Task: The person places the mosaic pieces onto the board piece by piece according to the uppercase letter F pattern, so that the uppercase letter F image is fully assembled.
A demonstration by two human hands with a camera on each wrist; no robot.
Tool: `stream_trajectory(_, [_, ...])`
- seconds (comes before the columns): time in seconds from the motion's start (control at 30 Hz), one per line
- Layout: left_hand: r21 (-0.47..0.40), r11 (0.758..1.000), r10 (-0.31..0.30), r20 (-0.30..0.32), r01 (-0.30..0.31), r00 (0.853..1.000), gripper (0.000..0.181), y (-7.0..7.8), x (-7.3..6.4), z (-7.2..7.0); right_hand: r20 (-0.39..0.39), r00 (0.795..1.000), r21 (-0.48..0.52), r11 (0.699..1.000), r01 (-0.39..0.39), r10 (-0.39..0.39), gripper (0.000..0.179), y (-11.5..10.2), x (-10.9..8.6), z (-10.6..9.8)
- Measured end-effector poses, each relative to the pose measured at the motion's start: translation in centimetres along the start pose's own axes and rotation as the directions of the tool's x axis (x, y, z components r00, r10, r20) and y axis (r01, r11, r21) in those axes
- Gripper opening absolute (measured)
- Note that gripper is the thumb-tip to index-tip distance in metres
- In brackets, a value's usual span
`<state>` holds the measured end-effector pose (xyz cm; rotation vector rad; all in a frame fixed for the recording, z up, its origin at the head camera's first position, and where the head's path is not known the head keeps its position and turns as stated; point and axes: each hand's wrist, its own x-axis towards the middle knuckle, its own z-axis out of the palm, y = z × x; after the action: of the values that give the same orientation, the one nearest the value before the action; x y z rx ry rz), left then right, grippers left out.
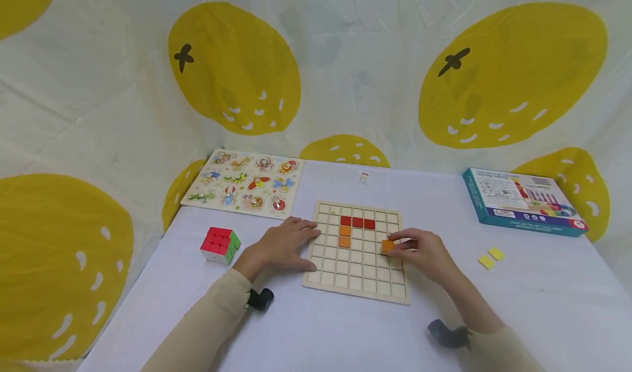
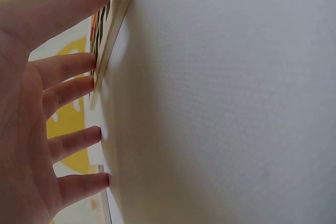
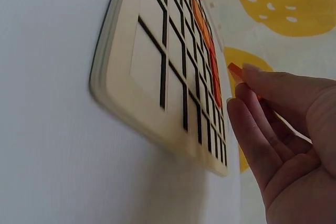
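A wooden grid board [image 1: 355, 296] lies on the table between the two hands. Three red square tiles [image 1: 357, 222] form a short row on it, and two orange tiles [image 1: 344, 236] run down from the row's left end. My right hand [image 1: 424, 251] pinches another orange tile [image 1: 387, 246] between thumb and fingers over the board's right side. With fingers spread, my left hand [image 1: 286, 244] rests along the board's left edge; in the left wrist view its thumb and some fingertips [image 2: 86, 85] meet that edge.
Left of the board stands a Rubik's cube [image 1: 219, 244], with an insect picture puzzle [image 1: 244, 182] behind it. Two yellow tiles [image 1: 491, 257] lie to the right, below a game box [image 1: 525, 202]. A small printed card [image 1: 364, 178] sits behind the board.
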<state>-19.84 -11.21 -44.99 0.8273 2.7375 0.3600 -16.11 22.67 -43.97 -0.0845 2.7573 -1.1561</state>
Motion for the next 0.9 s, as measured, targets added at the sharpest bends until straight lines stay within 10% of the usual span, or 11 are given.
stream_trajectory(0.37, [0.005,1.000,-0.001,0.011,0.001,1.000,0.083,-0.1,0.1,-0.1,0.127,0.989,0.061,0.996,0.071,-0.078,0.029,-3.5,1.5,3.7])
stream_trajectory(0.9, [0.017,1.000,0.000,0.014,0.000,1.000,0.082,-0.3,0.2,0.0,0.097,0.992,-0.081,0.992,0.093,-0.085,0.018,-5.4,2.3,6.4])
